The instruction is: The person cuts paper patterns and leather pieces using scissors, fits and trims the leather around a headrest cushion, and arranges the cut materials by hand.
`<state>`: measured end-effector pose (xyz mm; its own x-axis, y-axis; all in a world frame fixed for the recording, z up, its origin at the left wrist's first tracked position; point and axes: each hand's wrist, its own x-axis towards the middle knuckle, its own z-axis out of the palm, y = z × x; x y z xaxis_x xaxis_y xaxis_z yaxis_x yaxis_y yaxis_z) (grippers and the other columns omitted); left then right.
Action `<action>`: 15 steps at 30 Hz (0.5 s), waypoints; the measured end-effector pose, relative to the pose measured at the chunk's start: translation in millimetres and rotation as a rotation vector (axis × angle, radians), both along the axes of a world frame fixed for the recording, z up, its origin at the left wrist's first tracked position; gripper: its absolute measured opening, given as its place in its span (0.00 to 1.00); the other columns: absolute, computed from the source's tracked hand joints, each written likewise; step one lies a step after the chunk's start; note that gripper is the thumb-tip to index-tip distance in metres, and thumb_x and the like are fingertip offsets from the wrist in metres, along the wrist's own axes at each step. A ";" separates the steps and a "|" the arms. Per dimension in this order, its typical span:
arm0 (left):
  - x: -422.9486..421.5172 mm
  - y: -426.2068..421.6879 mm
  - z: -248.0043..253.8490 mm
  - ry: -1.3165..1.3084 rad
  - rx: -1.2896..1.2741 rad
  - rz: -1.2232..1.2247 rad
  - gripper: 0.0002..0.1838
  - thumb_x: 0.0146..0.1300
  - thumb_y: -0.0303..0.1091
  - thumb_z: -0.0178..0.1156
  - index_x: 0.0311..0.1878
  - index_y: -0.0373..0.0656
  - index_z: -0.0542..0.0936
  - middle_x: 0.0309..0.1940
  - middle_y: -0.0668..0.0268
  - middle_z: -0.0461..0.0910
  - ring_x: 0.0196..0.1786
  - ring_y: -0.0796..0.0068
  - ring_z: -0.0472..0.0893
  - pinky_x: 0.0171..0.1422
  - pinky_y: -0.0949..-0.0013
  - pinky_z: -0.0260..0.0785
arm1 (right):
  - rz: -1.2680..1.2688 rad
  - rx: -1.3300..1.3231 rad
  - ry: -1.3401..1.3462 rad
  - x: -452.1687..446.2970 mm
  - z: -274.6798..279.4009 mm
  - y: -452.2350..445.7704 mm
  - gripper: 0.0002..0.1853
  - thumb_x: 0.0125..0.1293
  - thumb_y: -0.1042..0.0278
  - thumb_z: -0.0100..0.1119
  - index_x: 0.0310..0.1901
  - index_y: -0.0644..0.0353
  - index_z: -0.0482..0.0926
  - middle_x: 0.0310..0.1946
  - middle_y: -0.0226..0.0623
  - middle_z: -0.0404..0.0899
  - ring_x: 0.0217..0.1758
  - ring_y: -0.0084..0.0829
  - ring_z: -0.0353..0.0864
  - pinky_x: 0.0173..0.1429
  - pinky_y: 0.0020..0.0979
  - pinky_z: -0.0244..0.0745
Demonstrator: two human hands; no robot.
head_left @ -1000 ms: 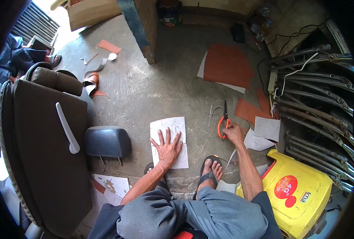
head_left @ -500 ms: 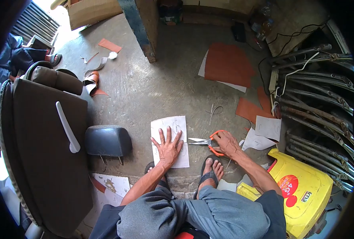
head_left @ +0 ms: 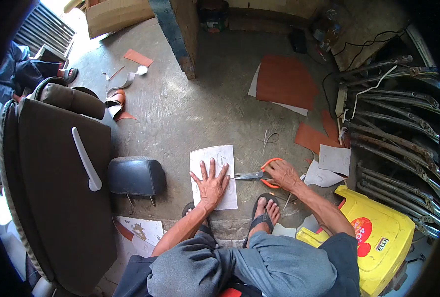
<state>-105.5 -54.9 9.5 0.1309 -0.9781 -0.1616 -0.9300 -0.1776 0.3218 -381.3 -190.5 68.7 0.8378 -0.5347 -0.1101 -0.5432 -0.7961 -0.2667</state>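
Observation:
My left hand [head_left: 211, 188] lies flat with fingers spread on a white sheet [head_left: 225, 200] that has faint pen marks, pressed against the concrete floor. To its right, my right hand [head_left: 282, 174] grips the orange handles of a pair of scissors [head_left: 252, 175]. The blades look nearly together and point left, their tips at the sheet's right edge close to my left fingers. Whether the tips have cut into the sheet I cannot tell.
A black headrest [head_left: 136, 176] and a large dark seat part [head_left: 61, 198] stand on the left. Brown sheet pieces [head_left: 286, 81] lie at the upper right. Metal frames [head_left: 398, 119] are stacked right, above a yellow plastic case [head_left: 378, 247]. A person [head_left: 19, 74] is at far left.
The scissor blades have come closer together and the handles have drawn in. My left hand stays flat on the sheet. The whole view has shifted slightly.

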 end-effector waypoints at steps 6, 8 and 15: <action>0.3 1.2 -3.4 -0.010 -0.032 -0.009 0.26 0.74 0.55 0.54 0.74 0.71 0.71 0.83 0.55 0.49 0.84 0.36 0.36 0.70 0.11 0.22 | 0.052 -0.012 -0.011 -2.4 -4.7 -1.7 0.22 0.56 0.60 0.72 0.52 0.54 0.79 0.44 0.35 0.79 0.51 0.37 0.81 0.57 0.39 0.76; -1.0 0.4 -4.0 -0.007 -0.023 -0.010 0.26 0.74 0.55 0.54 0.74 0.72 0.71 0.83 0.56 0.49 0.84 0.36 0.36 0.70 0.11 0.22 | 0.068 -0.004 -0.017 1.4 -5.5 -1.8 0.22 0.56 0.60 0.72 0.52 0.54 0.79 0.44 0.35 0.79 0.51 0.37 0.81 0.57 0.38 0.76; 0.1 1.0 -3.5 -0.022 -0.014 -0.006 0.26 0.74 0.55 0.53 0.74 0.73 0.71 0.83 0.57 0.50 0.84 0.36 0.36 0.70 0.11 0.24 | 0.120 -0.005 -0.084 9.8 -21.5 -7.7 0.23 0.55 0.59 0.72 0.51 0.54 0.79 0.44 0.34 0.80 0.51 0.36 0.82 0.55 0.38 0.78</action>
<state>-105.4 -54.0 6.0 0.1279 -0.9812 -0.1448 -0.9380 -0.1671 0.3036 -371.5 -198.2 47.2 0.9021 -0.4302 -0.0342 -0.4195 -0.8556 -0.3033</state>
